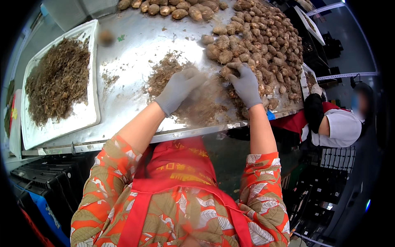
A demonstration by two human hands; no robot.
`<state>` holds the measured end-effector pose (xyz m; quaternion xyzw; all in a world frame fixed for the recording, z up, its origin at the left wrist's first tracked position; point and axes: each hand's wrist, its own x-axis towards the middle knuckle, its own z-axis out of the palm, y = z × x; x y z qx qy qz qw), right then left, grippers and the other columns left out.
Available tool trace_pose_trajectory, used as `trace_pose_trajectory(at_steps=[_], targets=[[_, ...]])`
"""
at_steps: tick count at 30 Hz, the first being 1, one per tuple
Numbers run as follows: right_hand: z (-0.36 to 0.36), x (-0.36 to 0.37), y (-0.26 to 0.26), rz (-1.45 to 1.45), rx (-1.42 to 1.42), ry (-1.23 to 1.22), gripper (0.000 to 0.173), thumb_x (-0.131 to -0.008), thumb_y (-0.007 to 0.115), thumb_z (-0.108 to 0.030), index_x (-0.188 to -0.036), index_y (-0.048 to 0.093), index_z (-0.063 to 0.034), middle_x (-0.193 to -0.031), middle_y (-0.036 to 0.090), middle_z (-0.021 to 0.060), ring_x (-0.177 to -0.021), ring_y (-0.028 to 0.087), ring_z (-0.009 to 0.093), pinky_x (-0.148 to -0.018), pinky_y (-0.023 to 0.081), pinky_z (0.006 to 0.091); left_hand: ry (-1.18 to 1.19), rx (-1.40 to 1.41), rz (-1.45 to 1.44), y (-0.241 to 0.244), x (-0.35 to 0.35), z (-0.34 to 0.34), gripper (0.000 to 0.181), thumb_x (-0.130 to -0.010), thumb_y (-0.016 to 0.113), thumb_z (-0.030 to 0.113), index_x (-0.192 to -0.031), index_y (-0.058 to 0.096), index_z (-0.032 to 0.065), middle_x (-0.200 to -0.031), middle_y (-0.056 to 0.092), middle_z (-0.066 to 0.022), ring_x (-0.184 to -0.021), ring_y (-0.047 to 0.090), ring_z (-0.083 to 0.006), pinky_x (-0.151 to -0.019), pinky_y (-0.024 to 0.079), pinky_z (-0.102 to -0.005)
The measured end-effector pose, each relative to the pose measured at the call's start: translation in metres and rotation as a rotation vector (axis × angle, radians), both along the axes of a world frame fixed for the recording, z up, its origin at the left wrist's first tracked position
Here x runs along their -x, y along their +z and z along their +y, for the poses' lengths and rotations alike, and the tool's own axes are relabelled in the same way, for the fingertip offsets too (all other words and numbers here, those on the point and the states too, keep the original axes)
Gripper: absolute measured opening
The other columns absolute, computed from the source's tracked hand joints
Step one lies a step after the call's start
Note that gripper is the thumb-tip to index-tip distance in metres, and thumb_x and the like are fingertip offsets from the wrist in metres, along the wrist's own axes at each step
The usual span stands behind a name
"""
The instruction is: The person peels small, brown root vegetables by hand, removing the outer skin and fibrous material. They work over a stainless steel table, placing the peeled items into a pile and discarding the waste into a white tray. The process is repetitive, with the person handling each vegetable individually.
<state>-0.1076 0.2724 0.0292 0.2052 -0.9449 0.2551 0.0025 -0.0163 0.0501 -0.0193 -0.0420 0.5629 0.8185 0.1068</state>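
My left hand (181, 89), in a grey glove, is over a heap of loose brown fibres (168, 68) on the metal table. Its fingertips are blurred and its palm side is hidden, so I cannot tell whether it holds anything. My right hand (246, 82), gloved alike, has its thumb and fingers around a brown, hairy taro corm (226, 71) at the near left edge of a large pile of taro corms (271, 46). More fibre scraps (200, 112) lie between my hands and the table's front edge. A blurred round brown object (106, 37) appears at the upper left.
A white foam tray (94, 77) of brown fibres stands at the left. More corms (179, 14) lie along the far side. At the right, a co-worker (338, 126) reaches toward another white tray (305, 69). Black crates (52, 179) stand below the table's metal edge (197, 129).
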Motion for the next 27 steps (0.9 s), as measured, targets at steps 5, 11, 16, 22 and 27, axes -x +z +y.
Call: trace_pose_trajectory(at_steps=[5,11,16,22,27], targets=[[-0.011,-0.024,-0.008,-0.180,0.252,0.084,0.035,-0.085,0.072,-0.017,-0.116,0.068,-0.0023,-0.116,0.065,0.0126,-0.102,0.065,0.024,-0.089,0.052,0.0339,0.082,0.190,0.117,0.005,-0.007,0.004,0.030,-0.095,0.064,0.020,-0.118,0.064,0.0014,-0.094,0.066,-0.0040,-0.082,0.062,-0.0080,-0.069,0.053,-0.0234],[-0.026,-0.039,-0.017,-0.185,0.184,0.077,0.047,-0.085,0.072,-0.019,-0.127,0.062,-0.0019,-0.118,0.066,0.0170,-0.109,0.064,0.027,-0.094,0.050,0.0357,0.090,0.260,0.170,0.001,-0.009,0.004,0.037,-0.089,0.068,0.016,-0.123,0.064,0.0005,-0.110,0.067,-0.0067,-0.099,0.062,-0.0114,-0.090,0.051,-0.0269],[-0.033,-0.049,-0.019,-0.169,0.297,-0.024,0.054,-0.083,0.073,-0.019,-0.131,0.058,-0.0002,-0.121,0.065,0.0195,-0.113,0.063,0.029,-0.098,0.047,0.0371,0.199,0.522,0.356,-0.004,-0.006,0.004,0.041,-0.088,0.071,0.017,-0.125,0.063,0.0005,-0.116,0.066,-0.0084,-0.103,0.063,-0.0131,-0.090,0.051,-0.0270],[-0.039,-0.070,-0.009,-0.101,0.568,0.070,0.057,-0.081,0.076,-0.016,-0.133,0.059,-0.0006,-0.122,0.066,0.0145,-0.115,0.060,0.022,-0.101,0.045,0.0342,-0.015,0.028,0.103,0.006,-0.010,0.003,0.049,-0.091,0.070,0.019,-0.133,0.054,0.0003,-0.124,0.061,-0.0097,-0.109,0.062,-0.0169,-0.093,0.054,-0.0304],[-0.037,-0.078,0.000,-0.196,0.690,0.022,0.041,-0.087,0.073,-0.013,-0.125,0.065,0.0017,-0.115,0.068,0.0113,-0.108,0.062,0.017,-0.097,0.047,0.0306,-0.078,-0.205,0.119,0.012,-0.012,0.001,0.047,-0.091,0.070,0.016,-0.132,0.053,-0.0015,-0.124,0.060,-0.0081,-0.109,0.061,-0.0150,-0.091,0.055,-0.0309]])
